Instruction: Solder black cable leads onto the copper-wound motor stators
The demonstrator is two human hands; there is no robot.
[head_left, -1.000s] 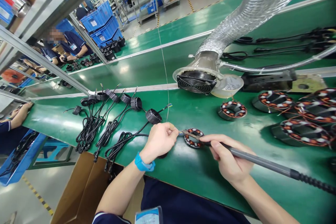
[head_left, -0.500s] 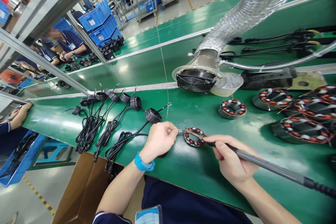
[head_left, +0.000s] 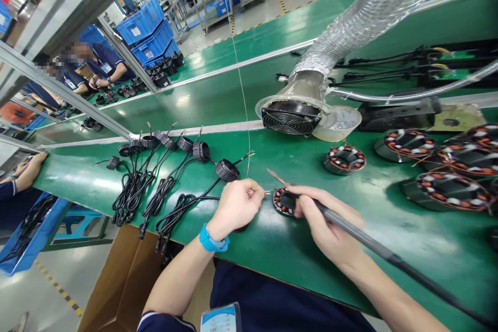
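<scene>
My left hand [head_left: 239, 207], with a blue wristband, is closed in a pinch on thin wires [head_left: 267, 193] whose light ends stick out to the right. A thin strand [head_left: 241, 83], like solder wire, hangs from above down to this hand. My right hand [head_left: 324, 236] grips a soldering iron [head_left: 368, 241] by its dark handle. The iron's tip points up and left, above and apart from the wire ends. Below it a motor stator [head_left: 277, 201] with copper windings lies on the bench, partly hidden by my right fingers, which are at its right edge.
Black cables [head_left: 163, 192] with round caps [head_left: 226, 170] lie left. Several more stators [head_left: 451, 192] stand right. A fume fan [head_left: 291, 122] on a foil duct [head_left: 350, 31] hangs behind my hands. An open cardboard box [head_left: 120, 275] is below the bench edge. Co-workers [head_left: 105, 65] sit far left.
The soldering iron's tip has lifted up and back from near the wire ends, its handle tilting more steeply. My right hand has shifted left over the stator. My left hand stays put.
</scene>
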